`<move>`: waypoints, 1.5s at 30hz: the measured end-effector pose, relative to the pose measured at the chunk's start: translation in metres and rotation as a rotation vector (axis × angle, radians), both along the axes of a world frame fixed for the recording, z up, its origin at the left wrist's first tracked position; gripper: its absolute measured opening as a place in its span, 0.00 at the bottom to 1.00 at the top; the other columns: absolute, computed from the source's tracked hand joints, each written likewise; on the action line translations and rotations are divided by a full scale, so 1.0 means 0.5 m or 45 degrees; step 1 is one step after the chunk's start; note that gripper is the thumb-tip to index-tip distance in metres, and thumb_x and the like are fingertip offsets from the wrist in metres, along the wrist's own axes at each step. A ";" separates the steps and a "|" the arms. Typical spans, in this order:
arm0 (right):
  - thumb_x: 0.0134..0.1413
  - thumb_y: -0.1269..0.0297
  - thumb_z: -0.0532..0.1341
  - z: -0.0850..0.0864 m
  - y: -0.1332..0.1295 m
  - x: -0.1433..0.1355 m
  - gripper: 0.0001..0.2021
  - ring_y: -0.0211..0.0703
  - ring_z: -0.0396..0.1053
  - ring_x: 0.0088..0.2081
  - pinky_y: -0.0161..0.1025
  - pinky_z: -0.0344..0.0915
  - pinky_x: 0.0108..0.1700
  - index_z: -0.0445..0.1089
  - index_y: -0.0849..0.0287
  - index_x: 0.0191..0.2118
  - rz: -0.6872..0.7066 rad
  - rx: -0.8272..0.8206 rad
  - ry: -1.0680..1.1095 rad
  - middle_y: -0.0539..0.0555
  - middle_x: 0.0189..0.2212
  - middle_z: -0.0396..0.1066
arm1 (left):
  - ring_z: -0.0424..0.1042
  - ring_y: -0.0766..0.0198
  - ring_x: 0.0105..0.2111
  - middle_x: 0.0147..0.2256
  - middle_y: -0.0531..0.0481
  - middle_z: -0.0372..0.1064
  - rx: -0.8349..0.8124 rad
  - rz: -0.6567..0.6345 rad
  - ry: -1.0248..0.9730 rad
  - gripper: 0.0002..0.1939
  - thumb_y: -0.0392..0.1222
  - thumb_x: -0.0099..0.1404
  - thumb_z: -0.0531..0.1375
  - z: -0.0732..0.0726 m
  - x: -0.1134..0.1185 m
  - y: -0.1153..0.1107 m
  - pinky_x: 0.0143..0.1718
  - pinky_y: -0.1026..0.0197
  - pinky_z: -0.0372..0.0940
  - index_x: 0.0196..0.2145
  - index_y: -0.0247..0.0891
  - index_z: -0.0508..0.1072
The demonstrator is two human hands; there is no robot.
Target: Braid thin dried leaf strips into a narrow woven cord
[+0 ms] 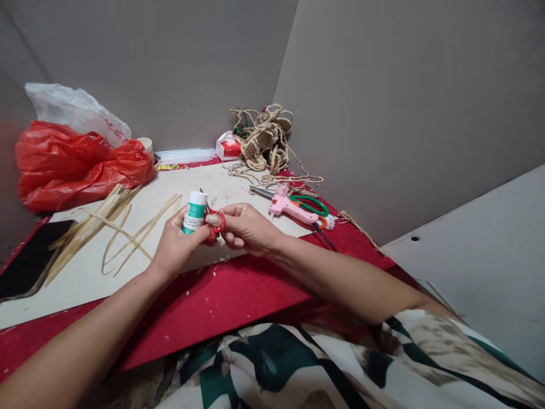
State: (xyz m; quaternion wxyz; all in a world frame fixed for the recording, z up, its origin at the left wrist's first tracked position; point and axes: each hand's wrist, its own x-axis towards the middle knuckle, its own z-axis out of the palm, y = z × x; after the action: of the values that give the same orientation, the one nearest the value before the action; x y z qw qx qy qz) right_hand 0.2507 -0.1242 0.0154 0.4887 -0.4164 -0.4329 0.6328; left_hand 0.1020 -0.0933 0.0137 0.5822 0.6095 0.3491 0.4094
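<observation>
My left hand (pixel 176 245) is wrapped round a green and white tube (pixel 196 211), held upright over the front part of the pale board. White string (pixel 193 222) is wound round the tube's lower part. Close beside it on the right, my right hand (pixel 244 228) grips small scissors with red handles (pixel 216 222). Their blades are mostly hidden behind the tube, with a dark tip showing above its white cap. A loose bit of thread hangs below the scissors.
Dry husk strips (pixel 91 230) and a black phone-like slab (pixel 32 261) lie left. A red plastic bag (pixel 76 165) stands behind. Coiled straw rope (pixel 264 139) is at the back, a pink glue gun (pixel 289 205) and green-handled scissors (pixel 313 203) at right.
</observation>
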 end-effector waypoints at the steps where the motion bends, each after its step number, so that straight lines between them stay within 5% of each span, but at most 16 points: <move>1: 0.38 0.54 0.71 0.002 0.000 0.002 0.18 0.24 0.50 0.10 0.24 0.42 0.11 0.69 0.65 0.24 0.000 0.001 0.038 0.44 0.10 0.61 | 0.70 0.66 0.23 0.24 0.52 0.71 -0.064 -0.060 -0.048 0.11 0.39 0.50 0.65 0.002 -0.001 0.002 0.27 0.63 0.66 0.32 0.35 0.72; 5: 0.41 0.55 0.70 0.014 0.001 0.017 0.17 0.22 0.47 0.10 0.23 0.41 0.12 0.68 0.65 0.25 -0.046 -0.006 0.223 0.41 0.10 0.58 | 0.72 0.63 0.25 0.26 0.49 0.73 -0.296 -0.181 -0.215 0.11 0.42 0.53 0.64 0.003 -0.006 0.012 0.28 0.61 0.68 0.32 0.36 0.69; 12: 0.57 0.65 0.60 0.041 -0.020 0.042 0.11 0.23 0.37 0.09 0.22 0.40 0.13 0.60 0.61 0.27 -0.004 -0.123 0.712 0.36 0.09 0.43 | 0.73 0.62 0.24 0.27 0.44 0.75 -0.470 -0.076 -0.287 0.14 0.49 0.56 0.61 0.007 -0.006 0.024 0.29 0.59 0.69 0.33 0.36 0.66; 21: 0.55 0.61 0.60 -0.006 -0.060 0.011 0.10 0.26 0.43 0.06 0.24 0.49 0.12 0.68 0.63 0.31 0.625 -0.148 0.703 0.40 0.07 0.56 | 0.76 0.59 0.29 0.27 0.47 0.74 -0.433 -0.006 -0.415 0.10 0.47 0.58 0.58 0.032 -0.016 0.034 0.33 0.57 0.70 0.31 0.37 0.68; 30: 0.47 0.39 0.60 -0.025 -0.075 -0.018 0.27 0.29 0.55 0.07 0.26 0.49 0.09 0.67 0.65 0.25 0.678 -0.061 0.282 0.49 0.10 0.65 | 0.77 0.54 0.37 0.32 0.41 0.77 -0.327 0.029 -0.466 0.13 0.50 0.58 0.58 0.037 -0.029 0.044 0.41 0.52 0.69 0.33 0.37 0.65; 45: 0.53 0.39 0.55 -0.044 -0.051 -0.042 0.27 0.28 0.48 0.07 0.27 0.43 0.10 0.65 0.63 0.24 0.351 -0.097 0.372 0.46 0.07 0.59 | 0.77 0.53 0.37 0.33 0.44 0.77 -0.307 -0.031 -0.413 0.14 0.51 0.56 0.59 0.030 -0.018 0.017 0.41 0.52 0.69 0.34 0.39 0.64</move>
State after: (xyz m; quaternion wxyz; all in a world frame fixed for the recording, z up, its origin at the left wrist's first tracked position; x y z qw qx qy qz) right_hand 0.2296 -0.1496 -0.0069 0.4389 -0.2754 -0.3859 0.7633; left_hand 0.0932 -0.0849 0.0287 0.7046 0.4655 0.2898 0.4503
